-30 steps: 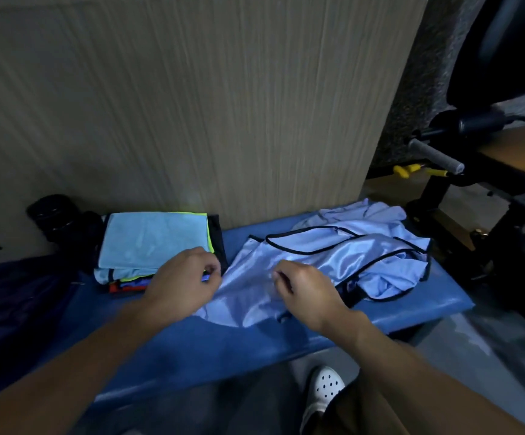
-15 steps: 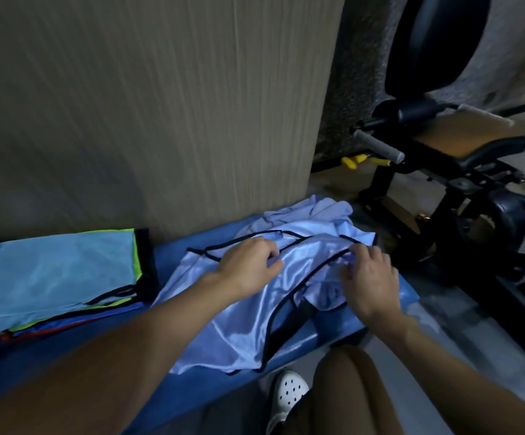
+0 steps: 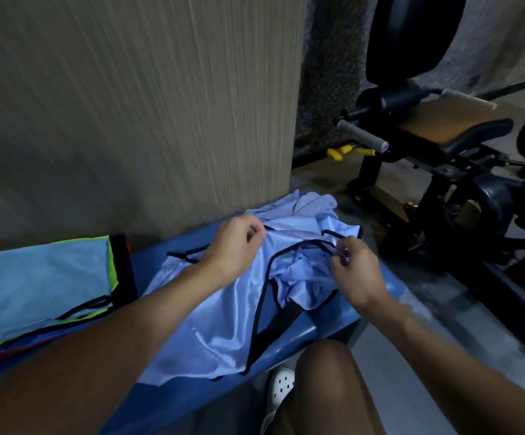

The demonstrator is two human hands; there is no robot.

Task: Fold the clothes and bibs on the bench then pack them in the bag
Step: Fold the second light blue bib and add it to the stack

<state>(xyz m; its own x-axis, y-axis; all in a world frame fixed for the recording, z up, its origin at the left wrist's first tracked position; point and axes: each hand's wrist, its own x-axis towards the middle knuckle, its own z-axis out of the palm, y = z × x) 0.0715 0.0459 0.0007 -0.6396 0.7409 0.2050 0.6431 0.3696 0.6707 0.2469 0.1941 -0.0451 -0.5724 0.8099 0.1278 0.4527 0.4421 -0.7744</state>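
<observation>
My left hand (image 3: 239, 243) is curled, pinching a fold of the light-blue bib (image 3: 211, 315) near its upper edge. My right hand (image 3: 355, 271) pinches the bib's thin black trim between thumb and fingertips, where the trim loops round an opening. The bib is a shiny, slippery mesh, rumpled, edged all round in black binding. It lies between and under both hands, and its lower part spreads toward me across the bench (image 3: 333, 328) and under my left forearm.

The bench is padded in smooth blue vinyl with a rounded front edge. Just behind my hands, against the wall, sits a crumpled heap of matte pale-blue cloth (image 3: 305, 205), touching the bib. To the left, apart from the bib, lies a flat folded stack (image 3: 35, 284): a light-blue piece on top, with lime, black and red edges showing beneath.

Behind the bench rises a wood-grain panel (image 3: 129, 105). To the right stands a black gym machine (image 3: 443, 152) with a ribbed grey grip and tan pad. My white perforated clog (image 3: 281, 383) shows below the bench.
</observation>
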